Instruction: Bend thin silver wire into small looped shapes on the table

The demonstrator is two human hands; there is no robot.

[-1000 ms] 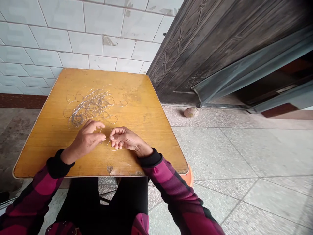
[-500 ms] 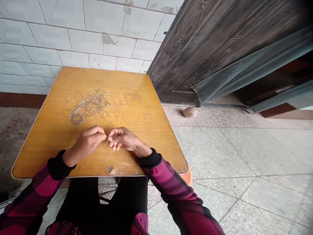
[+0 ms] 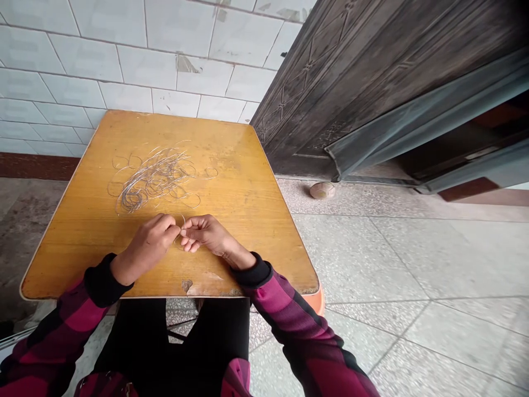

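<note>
Your right hand (image 3: pixel 205 234) edged toward your left hand (image 3: pixel 147 246), both pinching a wire loop (image 3: pixel 182 221) away from the wire tangle (image 3: pixel 152 179) on the tabletop (image 3: pixel 235 176).

A tangle of wire (image 3: pixel 152 179) lies on the far half of the tabletop (image 3: pixel 235 187), with a tiled wall (image 3: pixel 124 60) behind it. A door (image 3: pixel 355 94) stands to the right, and a small round object (image 3: pixel 322 190) sits on the floor (image 3: pixel 372 259) just before it.
</note>
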